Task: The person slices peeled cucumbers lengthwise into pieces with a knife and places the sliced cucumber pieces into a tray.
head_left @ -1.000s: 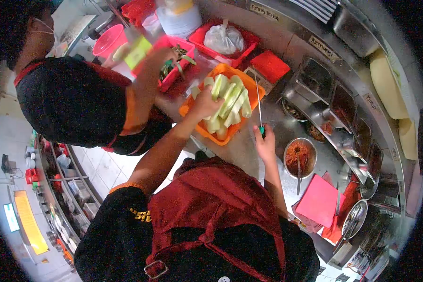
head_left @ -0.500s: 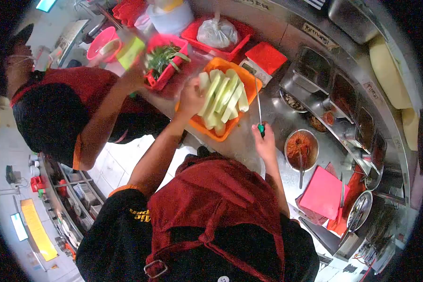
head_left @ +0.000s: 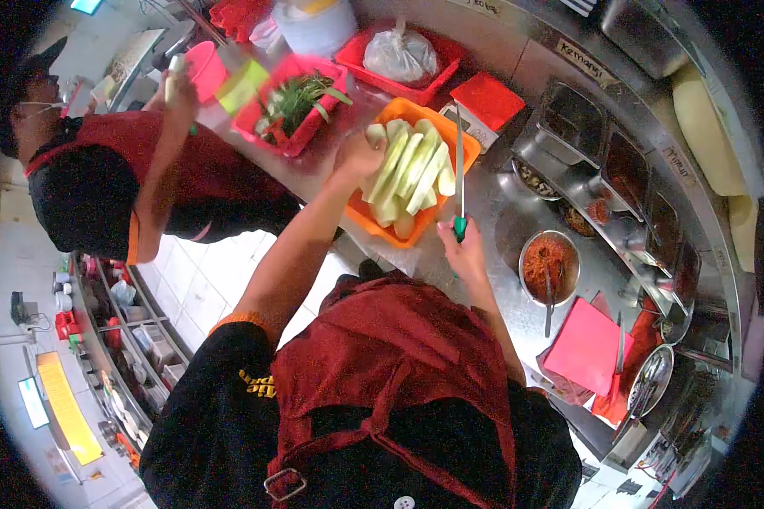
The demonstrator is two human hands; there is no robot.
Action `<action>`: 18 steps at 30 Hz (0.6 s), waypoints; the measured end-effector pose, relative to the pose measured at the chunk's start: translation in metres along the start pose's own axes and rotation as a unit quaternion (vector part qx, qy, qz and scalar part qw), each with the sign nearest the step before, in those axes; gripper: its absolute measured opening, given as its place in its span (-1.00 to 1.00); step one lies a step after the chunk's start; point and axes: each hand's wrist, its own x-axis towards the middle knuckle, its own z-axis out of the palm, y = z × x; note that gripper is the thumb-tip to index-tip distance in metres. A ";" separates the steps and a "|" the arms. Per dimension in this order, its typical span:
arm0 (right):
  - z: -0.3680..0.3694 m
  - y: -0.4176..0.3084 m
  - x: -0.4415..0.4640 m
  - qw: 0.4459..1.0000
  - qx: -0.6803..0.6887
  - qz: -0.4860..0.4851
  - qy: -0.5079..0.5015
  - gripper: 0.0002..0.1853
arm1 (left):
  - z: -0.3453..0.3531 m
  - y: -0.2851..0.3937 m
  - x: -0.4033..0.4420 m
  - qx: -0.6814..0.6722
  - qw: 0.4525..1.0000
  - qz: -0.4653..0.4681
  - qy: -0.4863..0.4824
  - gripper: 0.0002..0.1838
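Pale green vegetable strips (head_left: 412,170) are heaped in an orange basket (head_left: 386,232) on the steel counter. My left hand (head_left: 361,158) is at the heap's left side, over the basket's edge; its fingertips are partly hidden against the pieces, so its grip is unclear. Right of the basket, my right hand (head_left: 462,243) is closed around the green handle of a knife (head_left: 459,170). The long blade points away from me, alongside the basket's right side.
A co-worker (head_left: 102,161) stands at the left, holding a pale piece. Beyond my basket are a pink basket of greens (head_left: 289,106), a red tray with a bag (head_left: 399,56) and a red-topped scale (head_left: 486,102). A bowl of red paste (head_left: 549,268) stands right.
My left hand has shifted a little at the heap's left side. The knife now stands closer to the basket. The co-worker's arm has moved away from the pink basket.
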 end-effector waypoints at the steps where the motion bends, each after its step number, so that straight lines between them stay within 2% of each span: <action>1: 0.001 -0.007 -0.001 1.000 -0.016 -0.011 0.005 -0.69 | 0.003 0.000 0.007 0.023 1.000 0.018 0.007 -0.46; 3: 0.004 -0.010 -0.002 1.000 -0.017 -0.020 0.004 -0.70 | 0.010 -0.003 0.012 0.041 0.998 0.034 0.018 -0.48; 5: 0.004 -0.016 -0.001 0.999 -0.020 -0.032 -0.001 -0.70 | -0.018 0.028 -0.005 0.070 0.997 0.013 -0.034 -0.51; 6: 0.003 -0.022 -0.002 0.999 -0.016 -0.028 -0.004 -0.71 | -0.025 0.035 -0.007 0.065 0.997 0.009 -0.030 -0.51; 8: 0.004 -0.027 -0.002 0.999 -0.017 -0.025 -0.012 -0.71 | -0.031 0.040 -0.010 0.060 0.994 -0.034 -0.085 -0.52; 12: 0.009 -0.030 0.001 0.999 -0.034 -0.026 -0.015 -0.72 | -0.035 0.042 -0.017 -0.017 0.993 -0.082 -0.085 -0.50; 14: 0.011 -0.028 0.003 0.999 -0.035 -0.037 -0.017 -0.73 | -0.036 0.040 -0.024 -0.100 0.993 -0.036 -0.040 -0.53; 15: 0.011 -0.027 0.005 0.998 -0.043 -0.048 -0.017 -0.73 | -0.035 0.039 -0.029 -0.101 0.993 -0.036 -0.038 -0.53; 17: 0.014 -0.028 0.008 0.997 -0.052 -0.062 -0.017 -0.74 | -0.043 0.044 -0.044 -0.149 0.986 0.047 0.050 -0.52; 18: 0.016 -0.029 0.009 0.996 -0.053 -0.070 -0.012 -0.74 | -0.045 0.044 -0.046 -0.152 0.986 0.048 0.053 -0.52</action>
